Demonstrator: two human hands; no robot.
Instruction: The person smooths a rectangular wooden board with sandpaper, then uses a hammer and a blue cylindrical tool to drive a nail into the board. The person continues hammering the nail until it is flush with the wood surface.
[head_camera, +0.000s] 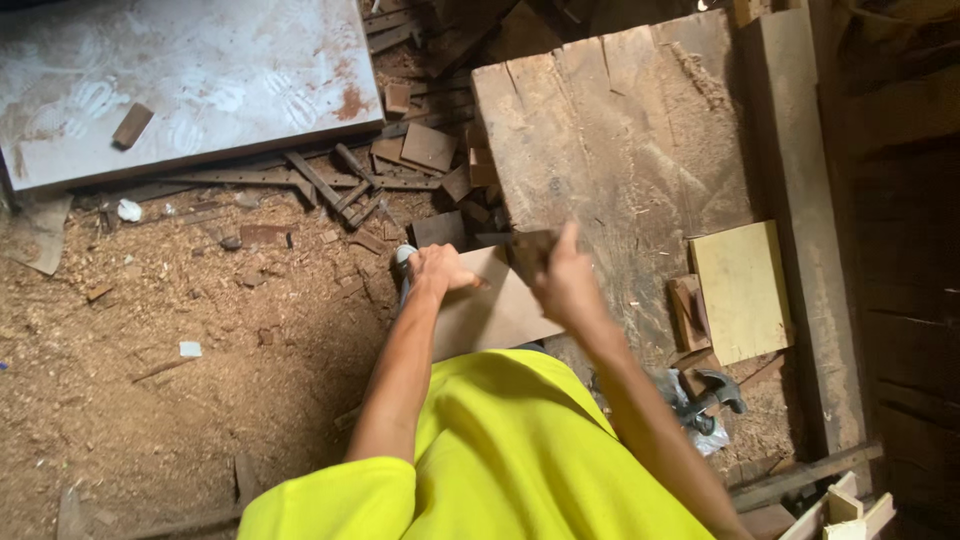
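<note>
We look down from the head camera at our own two arms, which reach out from a bright yellow shirt (500, 450) over a rough wooden workbench (620, 130).

Our left hand (440, 268) is closed over the near left edge of a flat light-brown board (495, 310). The fingers curl around this edge, and under the fist a grey rounded thing (403, 256) shows; we cannot tell what it is. The grip seems meant to keep the board steady, because the board lies half on the bench and half out over the floor, so it would tip without a hand on it.

Our right hand (565, 280) is closed around a small dark wooden block (533, 250), with the thumb pointing up. The block touches the far edge of the board, just where the board meets the bench top. We judge that the hand presses the block against the wood, but the contact face is hidden.

To the right on the bench lies a pale yellow square board (742, 290), and just beside it some short brown wood pieces (686, 310). Nearer to us lies a hammer (715, 390) with a dark head, close to a crumpled plastic bag (690, 415); both are within easy reach of the right arm.

The floor (180, 360) on the left is covered in sawdust and chips. Further away lies a large grey metal sheet (190, 80) with a small block on it, and many dark wood offcuts (400, 160) are scattered between the sheet and the bench.
</note>
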